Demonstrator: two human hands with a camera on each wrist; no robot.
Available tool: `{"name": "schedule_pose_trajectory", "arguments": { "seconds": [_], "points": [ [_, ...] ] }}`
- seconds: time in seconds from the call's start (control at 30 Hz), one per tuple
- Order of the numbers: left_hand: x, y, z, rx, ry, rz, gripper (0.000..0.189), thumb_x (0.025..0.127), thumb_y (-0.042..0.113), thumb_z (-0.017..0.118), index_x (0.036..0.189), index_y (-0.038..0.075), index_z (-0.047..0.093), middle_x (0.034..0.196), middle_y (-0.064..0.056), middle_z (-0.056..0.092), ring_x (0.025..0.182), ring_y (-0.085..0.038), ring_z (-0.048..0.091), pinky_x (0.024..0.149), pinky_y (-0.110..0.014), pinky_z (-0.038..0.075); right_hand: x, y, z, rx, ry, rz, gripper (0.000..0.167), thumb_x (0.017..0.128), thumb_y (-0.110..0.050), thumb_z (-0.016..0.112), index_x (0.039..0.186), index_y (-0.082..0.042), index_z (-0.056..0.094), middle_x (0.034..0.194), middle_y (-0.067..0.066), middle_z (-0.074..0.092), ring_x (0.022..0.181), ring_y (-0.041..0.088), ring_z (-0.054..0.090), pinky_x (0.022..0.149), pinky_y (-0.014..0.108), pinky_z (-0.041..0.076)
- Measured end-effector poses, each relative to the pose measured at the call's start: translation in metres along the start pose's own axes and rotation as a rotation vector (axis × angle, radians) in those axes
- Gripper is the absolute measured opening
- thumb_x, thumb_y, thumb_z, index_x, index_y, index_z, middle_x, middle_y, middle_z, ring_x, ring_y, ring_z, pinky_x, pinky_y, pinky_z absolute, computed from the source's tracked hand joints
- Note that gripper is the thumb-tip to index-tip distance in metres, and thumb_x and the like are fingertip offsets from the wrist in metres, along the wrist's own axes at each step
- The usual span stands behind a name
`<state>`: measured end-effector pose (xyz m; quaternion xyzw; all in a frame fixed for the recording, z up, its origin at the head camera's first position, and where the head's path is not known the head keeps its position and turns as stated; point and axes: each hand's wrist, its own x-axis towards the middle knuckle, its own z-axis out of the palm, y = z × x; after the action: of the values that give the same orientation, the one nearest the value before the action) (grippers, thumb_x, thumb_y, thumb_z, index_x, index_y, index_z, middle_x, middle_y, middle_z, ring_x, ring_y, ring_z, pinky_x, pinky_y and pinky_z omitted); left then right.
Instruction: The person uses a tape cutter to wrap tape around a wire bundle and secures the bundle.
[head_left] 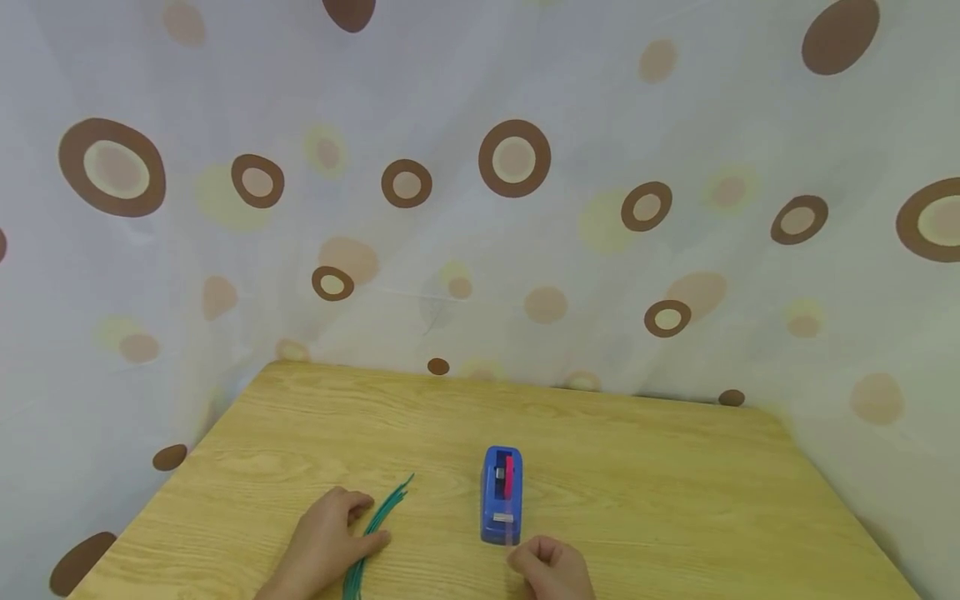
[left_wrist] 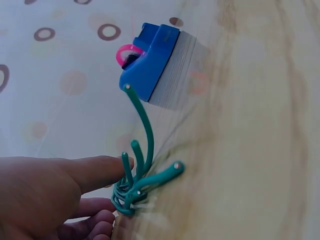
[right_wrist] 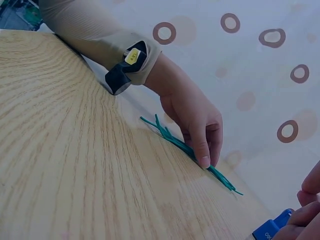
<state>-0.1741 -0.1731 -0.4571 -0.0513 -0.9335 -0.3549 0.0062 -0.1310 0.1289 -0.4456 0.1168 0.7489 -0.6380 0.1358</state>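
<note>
A bundle of thin green wires (head_left: 386,507) lies on the table at the left. My left hand (head_left: 324,533) holds it, thumb on one side and curled fingers on the other, as the right wrist view shows. Loose wire ends (left_wrist: 150,135) fan out past the thumb in the left wrist view. Right of the wires stands a blue tape dispenser (head_left: 491,500) with a pink-cored roll (head_left: 509,477). A clear strip of tape (head_left: 509,533) runs over its front edge to my right hand (head_left: 553,568), which pinches the end between thumb and forefinger.
The wood-grain table (head_left: 660,483) reaches back to a pale curtain (head_left: 450,100) printed with brown rings and dots, which also hangs along both sides. A dark wrist camera (right_wrist: 125,70) is strapped at the left sleeve (right_wrist: 90,35).
</note>
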Motion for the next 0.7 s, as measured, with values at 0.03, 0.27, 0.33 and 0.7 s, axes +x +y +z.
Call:
{"name": "schedule_pose_trajectory", "arguments": {
  "seconds": [0.03,0.27,0.33,0.7],
  "points": [
    [-0.0004,0.0003,0.0003,-0.005,0.002,-0.005,0.049,0.074,0.034,0.087,0.107,0.002,0.070,0.092,0.001,0.060,0.084,-0.015,0.057,0.076,-0.041,0.052,-0.0003,0.0002,-0.0002,0.004,0.002,-0.006,0.012,0.086,-0.018,0.066,0.079,-0.008,0.066,0.060,-0.005,0.049,0.058,0.012,0.046,0.054,0.025,0.037],
    [-0.0033,0.0010,0.0010,-0.020,0.007,-0.057,0.041,0.074,0.032,0.087,0.098,0.005,0.069,0.088,0.002,0.060,0.082,-0.016,0.057,0.075,-0.042,0.052,-0.0011,0.0022,0.0002,0.021,-0.007,-0.038,0.013,0.085,-0.017,0.067,0.075,-0.009,0.065,0.057,-0.005,0.048,0.055,0.010,0.044,0.052,0.023,0.036],
    [-0.0040,0.0010,0.0012,-0.022,0.012,-0.065,0.039,0.074,0.031,0.087,0.097,0.004,0.069,0.087,0.002,0.060,0.080,-0.016,0.057,0.074,-0.041,0.052,-0.0009,0.0027,0.0006,0.022,-0.009,-0.040,0.013,0.085,-0.017,0.067,0.075,-0.009,0.065,0.057,-0.006,0.048,0.055,0.010,0.044,0.051,0.023,0.036],
    [-0.0059,-0.0002,0.0045,-0.017,0.029,-0.136,0.019,0.080,0.022,0.082,0.087,0.009,0.071,0.078,0.005,0.061,0.072,-0.012,0.056,0.068,-0.036,0.050,-0.0020,0.0030,0.0014,0.032,-0.029,-0.021,0.011,0.084,-0.016,0.066,0.076,-0.009,0.065,0.058,-0.006,0.048,0.055,0.010,0.045,0.051,0.023,0.036]
  ]
}}
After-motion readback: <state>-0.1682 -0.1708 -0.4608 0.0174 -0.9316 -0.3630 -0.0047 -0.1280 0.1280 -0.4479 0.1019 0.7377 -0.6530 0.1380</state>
